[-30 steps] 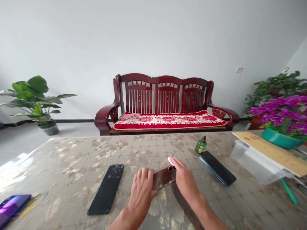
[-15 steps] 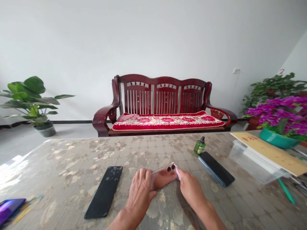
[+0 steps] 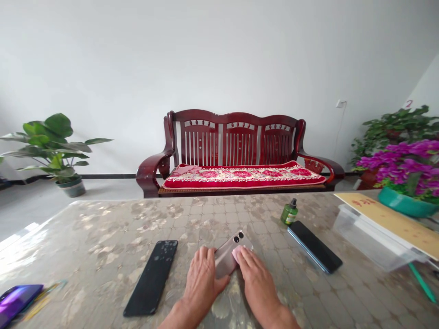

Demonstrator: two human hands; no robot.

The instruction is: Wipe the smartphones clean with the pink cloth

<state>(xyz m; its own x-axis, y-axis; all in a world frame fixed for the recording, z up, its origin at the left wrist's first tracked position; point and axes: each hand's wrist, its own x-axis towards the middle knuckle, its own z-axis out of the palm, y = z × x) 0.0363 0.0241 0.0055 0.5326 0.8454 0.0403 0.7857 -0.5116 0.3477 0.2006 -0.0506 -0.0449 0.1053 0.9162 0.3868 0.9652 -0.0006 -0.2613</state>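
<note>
**Grip and Handling**

The pale phone (image 3: pixel 224 262) is left of, and nearer than, the green bottle (image 3: pixel 289 214). Left hand (image 3: pixel 202 276): half closed, gripping its near end. Right hand (image 3: pixel 255 276): fingers together, holding a pink cloth (image 3: pixel 236 253) against its back. Probably light, rigid, slippery, fragile; hold by long edges.

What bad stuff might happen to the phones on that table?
The silver phone might slide if the right hand pushes its pink cloth too hard, because only the left hand grips it. And the green bottle stands close to the dark phone on the right, so a bump could perhaps tip it onto that screen.
</note>
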